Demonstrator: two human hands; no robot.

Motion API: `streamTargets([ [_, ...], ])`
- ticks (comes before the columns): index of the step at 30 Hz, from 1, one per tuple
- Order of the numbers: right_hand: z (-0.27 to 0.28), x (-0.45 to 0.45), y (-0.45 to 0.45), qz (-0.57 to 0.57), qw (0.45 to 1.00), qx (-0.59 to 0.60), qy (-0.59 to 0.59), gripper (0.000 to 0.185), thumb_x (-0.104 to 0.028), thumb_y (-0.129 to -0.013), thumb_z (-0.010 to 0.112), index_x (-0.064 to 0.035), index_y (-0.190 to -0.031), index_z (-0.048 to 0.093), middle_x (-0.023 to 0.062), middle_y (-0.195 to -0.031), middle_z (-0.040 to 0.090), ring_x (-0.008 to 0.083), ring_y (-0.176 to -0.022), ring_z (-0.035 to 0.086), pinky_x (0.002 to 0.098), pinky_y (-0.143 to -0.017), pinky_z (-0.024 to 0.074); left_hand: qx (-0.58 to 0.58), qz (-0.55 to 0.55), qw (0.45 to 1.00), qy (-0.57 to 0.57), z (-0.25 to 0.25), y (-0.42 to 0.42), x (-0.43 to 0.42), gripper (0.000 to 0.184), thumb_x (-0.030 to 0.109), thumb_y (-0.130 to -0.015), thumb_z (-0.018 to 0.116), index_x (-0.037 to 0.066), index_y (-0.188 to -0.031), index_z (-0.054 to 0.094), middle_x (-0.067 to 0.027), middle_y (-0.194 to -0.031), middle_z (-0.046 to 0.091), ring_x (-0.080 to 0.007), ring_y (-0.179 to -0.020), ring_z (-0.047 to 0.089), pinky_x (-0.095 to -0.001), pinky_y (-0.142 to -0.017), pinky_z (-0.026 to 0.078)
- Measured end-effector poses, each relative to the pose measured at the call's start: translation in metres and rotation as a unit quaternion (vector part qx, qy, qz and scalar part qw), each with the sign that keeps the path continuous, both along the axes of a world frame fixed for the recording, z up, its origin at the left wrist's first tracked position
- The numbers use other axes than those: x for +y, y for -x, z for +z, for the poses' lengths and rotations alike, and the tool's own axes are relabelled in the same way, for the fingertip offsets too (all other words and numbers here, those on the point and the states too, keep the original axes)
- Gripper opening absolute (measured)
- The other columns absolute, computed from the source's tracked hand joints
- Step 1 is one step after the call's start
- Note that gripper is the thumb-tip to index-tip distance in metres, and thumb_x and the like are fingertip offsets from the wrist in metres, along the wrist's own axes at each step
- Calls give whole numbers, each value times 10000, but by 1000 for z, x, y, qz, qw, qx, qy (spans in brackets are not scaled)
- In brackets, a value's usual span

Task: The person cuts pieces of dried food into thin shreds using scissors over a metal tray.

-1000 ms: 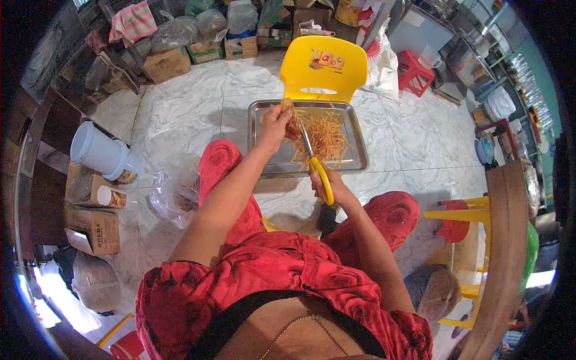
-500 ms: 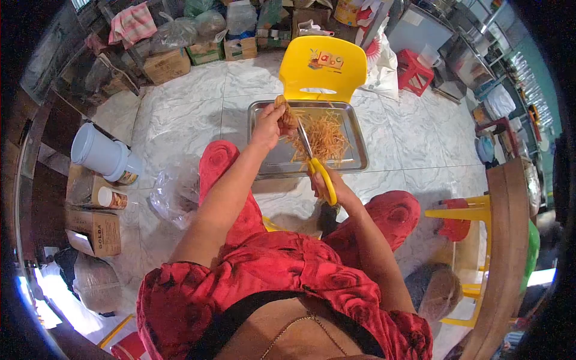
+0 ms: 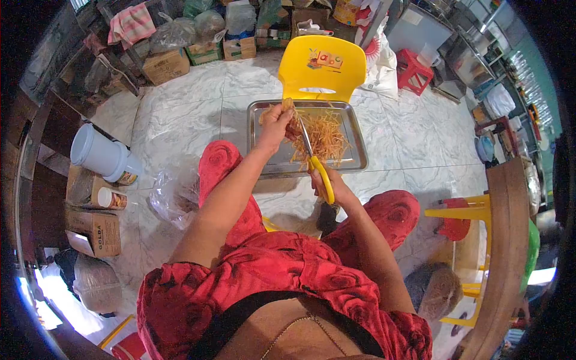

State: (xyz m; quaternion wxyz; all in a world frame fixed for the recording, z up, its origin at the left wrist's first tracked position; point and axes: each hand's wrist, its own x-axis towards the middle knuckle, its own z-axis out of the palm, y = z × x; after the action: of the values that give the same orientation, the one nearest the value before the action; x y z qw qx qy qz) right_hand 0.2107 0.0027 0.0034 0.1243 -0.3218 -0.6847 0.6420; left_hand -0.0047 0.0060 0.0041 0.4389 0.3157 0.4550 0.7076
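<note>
The right grip (image 3: 333, 187) is wrapped round the yellow handles of the scissors (image 3: 315, 162), whose blades point up to the tan piece (image 3: 287, 104) pinched in the left grip (image 3: 275, 128), fingers closed and partly hiding it. Both blade tips are too small to tell apart. Below, thin strips (image 3: 327, 139) lie heaped in the metal tray (image 3: 277, 166), just before the yellow chair back (image 3: 324, 57); marbled floor (image 3: 180, 99) spreads around.

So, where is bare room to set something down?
Bare floor lies between tray and pale bucket, and between tray and red stool. The tray's near left corner looks open. Crowded: the tray's middle, with shreds and scissors, and around the left hand and right hand.
</note>
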Motion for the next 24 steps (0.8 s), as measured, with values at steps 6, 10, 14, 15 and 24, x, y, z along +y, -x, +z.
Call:
streamTargets([
  [6,14,-6,3,-37,999,12,18,409,-402,-827,554,-54,-1029,484,-9,-577,440,70,-420,421,210,-376,352,13,-1,1000,25,-1,-2,0,173,195,-890,464,67,-1002,496,-37,-700,581,-134,-486,585,-243,-384,476],
  [10,14,-3,1,-40,998,-47,25,379,-381,-831,559,-49,-1006,503,-27,-530,413,65,-399,409,220,-350,346,-14,-5,1000,21,-1,-2,1,189,201,-892,467,67,-1020,500,-46,-733,588,-134,-493,579,-241,-381,471],
  [14,11,-4,2,-43,998,-39,12,431,-418,-824,552,-37,-1017,497,-15,-536,421,71,-401,416,222,-355,366,-29,-3,999,31,1,0,0,176,195,-891,461,64,-1004,494,-51,-716,575,-149,-490,589,-244,-382,479],
  [15,9,-5,3,-43,998,-39,12,431,-418,-824,552,-37,-1017,497,-15,-536,421,71,-401,416,222,-355,366,-28,-3,999,31,1,0,0,176,195,-891,461,64,-1004,494,-51,-716,575,-149,-490,589,-244,-382,479],
  [24,-5,-1,4,-40,999,-7,-4,514,-458,-823,533,-17,-1077,464,-3,-571,439,82,-422,436,224,-368,385,-40,-62,995,70,-5,-11,-5,157,174,-887,451,59,-981,502,-76,-711,592,-159,-480,584,-242,-374,474],
])
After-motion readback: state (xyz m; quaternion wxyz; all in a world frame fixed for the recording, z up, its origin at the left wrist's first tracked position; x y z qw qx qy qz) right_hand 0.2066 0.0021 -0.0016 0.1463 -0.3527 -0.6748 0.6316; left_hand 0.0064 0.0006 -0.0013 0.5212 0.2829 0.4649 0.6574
